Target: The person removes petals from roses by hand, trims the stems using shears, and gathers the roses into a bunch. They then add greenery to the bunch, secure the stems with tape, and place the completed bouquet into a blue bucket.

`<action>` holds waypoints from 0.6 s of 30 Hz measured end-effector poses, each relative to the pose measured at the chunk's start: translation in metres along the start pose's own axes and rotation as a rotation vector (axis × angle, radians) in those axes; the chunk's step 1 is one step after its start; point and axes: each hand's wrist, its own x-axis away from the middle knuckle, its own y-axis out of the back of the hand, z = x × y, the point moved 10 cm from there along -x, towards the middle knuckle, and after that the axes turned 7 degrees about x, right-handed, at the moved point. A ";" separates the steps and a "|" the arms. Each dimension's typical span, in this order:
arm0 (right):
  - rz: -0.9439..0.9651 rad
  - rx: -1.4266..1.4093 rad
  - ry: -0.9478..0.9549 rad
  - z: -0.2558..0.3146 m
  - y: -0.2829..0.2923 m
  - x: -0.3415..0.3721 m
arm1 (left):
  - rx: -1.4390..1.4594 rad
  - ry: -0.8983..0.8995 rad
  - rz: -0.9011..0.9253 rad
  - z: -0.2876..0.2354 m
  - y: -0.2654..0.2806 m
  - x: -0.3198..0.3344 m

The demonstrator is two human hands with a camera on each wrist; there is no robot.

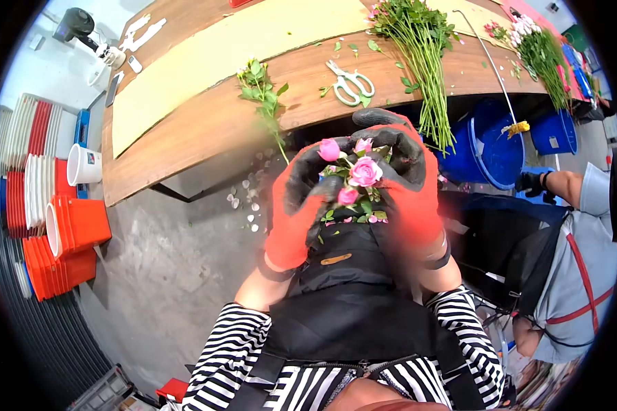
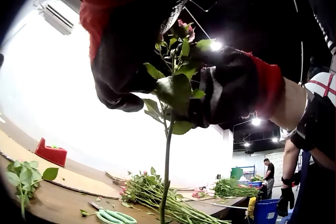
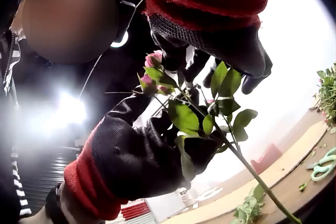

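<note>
Pink roses with leafy stems point(image 1: 365, 172) are between two hands in red gloves with black palms, in front of a black apron. The left hand point(image 1: 296, 205) curls its fingers round the near side of the blooms, its thumb beside a lower bud. Across from it the right hand point(image 1: 410, 171) bends its fingers in at the flowers. In the left wrist view a thick green stem point(image 2: 167, 171) hangs down below both hands; leaves cover the right hand's point(image 2: 231, 87) fingertips. Seen from the right wrist, the left hand point(image 3: 136, 150) is behind the leaves, so its exact contact is partly hidden.
On the wooden table point(image 1: 301, 113) lie green-handled scissors point(image 1: 353, 88), a leafy cut stem point(image 1: 260, 89), a large rose bundle point(image 1: 425, 75) and brown paper point(image 1: 185, 75). Blue buckets point(image 1: 487, 144) stand at the right, near another person. Orange crates point(image 1: 82, 226) are at the left.
</note>
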 end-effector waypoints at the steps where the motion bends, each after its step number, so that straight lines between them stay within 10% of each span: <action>1: -0.002 0.024 0.002 0.001 0.001 0.000 | -0.012 0.034 -0.020 0.004 0.002 -0.001; 10: -0.057 -0.169 -0.062 -0.004 0.002 0.010 | -0.298 -0.062 -0.245 -0.001 0.002 0.006; 18: -0.098 0.238 0.295 0.038 0.008 0.015 | -0.515 -0.150 -0.174 -0.004 -0.005 0.003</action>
